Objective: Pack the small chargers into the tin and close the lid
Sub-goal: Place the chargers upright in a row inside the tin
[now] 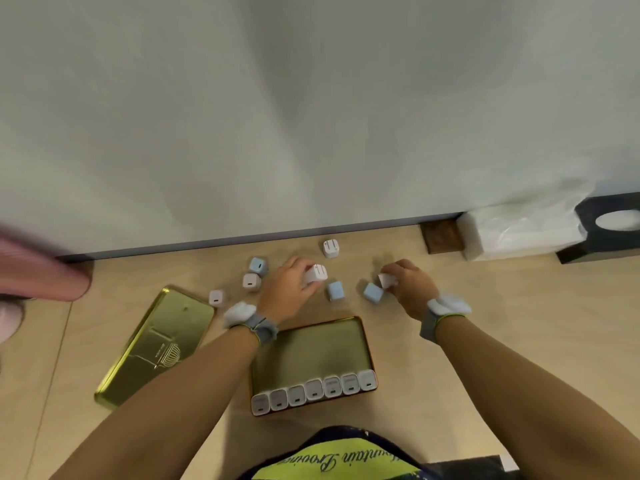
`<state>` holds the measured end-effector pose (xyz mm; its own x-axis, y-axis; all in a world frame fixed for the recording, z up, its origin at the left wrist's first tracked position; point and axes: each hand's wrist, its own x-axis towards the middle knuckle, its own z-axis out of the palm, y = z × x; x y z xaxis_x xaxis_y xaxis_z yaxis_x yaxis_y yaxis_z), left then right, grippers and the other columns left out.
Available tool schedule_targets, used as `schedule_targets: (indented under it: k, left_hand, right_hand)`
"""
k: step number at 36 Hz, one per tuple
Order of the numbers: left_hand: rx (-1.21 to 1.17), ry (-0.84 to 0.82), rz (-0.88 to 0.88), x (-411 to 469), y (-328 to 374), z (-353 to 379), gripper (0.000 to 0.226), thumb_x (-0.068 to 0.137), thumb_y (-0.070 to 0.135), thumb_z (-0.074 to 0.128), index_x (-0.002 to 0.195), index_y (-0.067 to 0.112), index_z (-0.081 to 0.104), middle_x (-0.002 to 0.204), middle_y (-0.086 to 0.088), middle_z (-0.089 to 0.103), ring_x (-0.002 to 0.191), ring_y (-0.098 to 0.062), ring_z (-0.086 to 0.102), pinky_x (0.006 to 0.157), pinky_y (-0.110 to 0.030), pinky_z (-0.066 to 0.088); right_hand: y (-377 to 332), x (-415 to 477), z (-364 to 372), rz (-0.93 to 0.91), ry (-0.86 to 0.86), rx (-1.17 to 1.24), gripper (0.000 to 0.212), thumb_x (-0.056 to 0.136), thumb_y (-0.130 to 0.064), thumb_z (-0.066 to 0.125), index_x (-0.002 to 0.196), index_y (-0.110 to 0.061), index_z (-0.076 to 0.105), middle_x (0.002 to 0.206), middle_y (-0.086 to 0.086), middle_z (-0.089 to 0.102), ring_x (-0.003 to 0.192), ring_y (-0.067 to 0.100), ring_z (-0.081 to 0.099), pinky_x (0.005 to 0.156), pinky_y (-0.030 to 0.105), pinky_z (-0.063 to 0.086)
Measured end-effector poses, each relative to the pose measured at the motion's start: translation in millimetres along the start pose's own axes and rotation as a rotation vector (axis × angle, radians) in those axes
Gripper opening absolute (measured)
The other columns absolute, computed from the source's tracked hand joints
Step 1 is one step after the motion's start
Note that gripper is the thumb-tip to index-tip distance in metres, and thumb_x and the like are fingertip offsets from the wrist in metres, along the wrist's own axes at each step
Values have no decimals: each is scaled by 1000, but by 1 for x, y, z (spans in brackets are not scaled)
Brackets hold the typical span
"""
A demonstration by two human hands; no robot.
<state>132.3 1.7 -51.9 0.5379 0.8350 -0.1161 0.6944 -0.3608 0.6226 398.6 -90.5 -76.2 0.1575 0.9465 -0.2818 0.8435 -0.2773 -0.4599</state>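
Note:
An open gold tin (pixel 311 348) lies on the wooden table in front of me, with a row of several white chargers (pixel 313 389) along its near wall. Its gold lid (pixel 159 344) lies inside-up to the left. My left hand (pixel 291 289) grips a white charger (pixel 317 273) beyond the tin. To the right, my right hand (pixel 410 284) pinches another white charger (pixel 386 279). Loose chargers lie around: two blue ones (pixel 335 291) (pixel 373 293) between my hands, a blue one (pixel 258 266), two pinkish-white ones (pixel 251 281) (pixel 216 297), and a white one (pixel 330 248) farther back.
A grey-white wall (pixel 311 116) rises just behind the table's far edge. At the back right stand a white plastic-wrapped box (pixel 519 233), a black holder (pixel 609 226) and a small brown block (pixel 441 239). A blurred pink object (pixel 38 275) intrudes at the left.

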Motion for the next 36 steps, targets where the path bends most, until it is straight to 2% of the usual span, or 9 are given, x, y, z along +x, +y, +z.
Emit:
schedule_targets:
  k: [3, 6, 9, 11, 14, 17, 23, 31, 36]
  left_hand:
    - [-291, 49, -73, -13, 4, -3, 32, 79, 17, 76, 109, 16, 63, 109, -4, 60, 95, -20, 64, 85, -40, 57]
    - [-296, 48, -96, -28, 3, -5, 32, 74, 14, 80, 103, 15, 64, 104, -2, 59, 88, -15, 64, 80, -30, 57]
    - [-235, 44, -78, -43, 1, -7, 28, 74, 17, 80, 97, 15, 65, 96, 1, 57, 82, -9, 56, 75, -20, 46]
    - [-248, 20, -93, -52, 0, -9, 28, 74, 18, 80, 99, 12, 66, 97, -3, 58, 83, -16, 58, 75, -27, 48]
    - [-274, -21, -115, -65, 1, -11, 31, 75, 16, 79, 104, 13, 68, 101, -4, 61, 90, -20, 61, 82, -35, 51]
    - [-286, -12, -165, -76, 2, -13, 33, 76, 20, 79, 106, 20, 66, 101, -1, 66, 92, -16, 63, 81, -29, 52]
    - [-241, -35, -149, -80, 7, -11, 27, 75, 21, 75, 100, 22, 66, 96, 5, 60, 87, -14, 61, 80, -30, 50]
    - [-140, -73, -105, -102, 5, -9, 22, 74, 18, 71, 94, 23, 65, 98, 8, 51, 88, -13, 55, 80, -30, 47]
    - [-83, -119, -123, -110, 9, -3, 22, 76, 19, 69, 97, 22, 65, 101, 6, 51, 92, -14, 54, 79, -28, 42]
  right_hand:
    - [4, -1, 2, 33, 57, 74, 32, 85, -14, 69, 116, -10, 61, 111, 18, 59, 94, 42, 59, 80, 42, 48]
    - [-3, -10, 3, 82, 183, 251, 30, 83, -16, 72, 110, -11, 60, 104, 12, 64, 88, 32, 61, 76, 37, 51]
    - [-17, -22, 0, 89, 233, 465, 27, 80, -14, 74, 103, -20, 60, 95, 0, 67, 82, 16, 65, 67, 13, 49]
    - [-29, -32, -1, 73, 212, 573, 29, 78, -16, 76, 100, -24, 59, 91, -7, 67, 79, 3, 65, 65, 6, 48]
    - [-47, -49, 4, 60, 163, 674, 31, 75, -15, 78, 98, -22, 59, 89, -6, 68, 73, 1, 63, 66, 12, 50]
    - [-62, -64, 15, 79, 47, 822, 29, 80, -12, 75, 104, -14, 60, 97, 6, 72, 83, 18, 67, 75, 31, 55]
    - [-76, -81, 32, 89, -76, 1112, 26, 83, -8, 73, 108, -8, 64, 99, 9, 69, 87, 17, 65, 81, 37, 56]
    - [-74, -100, 38, 19, -124, 960, 31, 78, -5, 77, 105, -15, 64, 100, 0, 69, 86, 10, 63, 80, 26, 55]
    - [-68, -105, 39, -139, -106, 462, 25, 81, -22, 70, 102, -30, 60, 92, -10, 67, 83, 4, 58, 76, 18, 44]
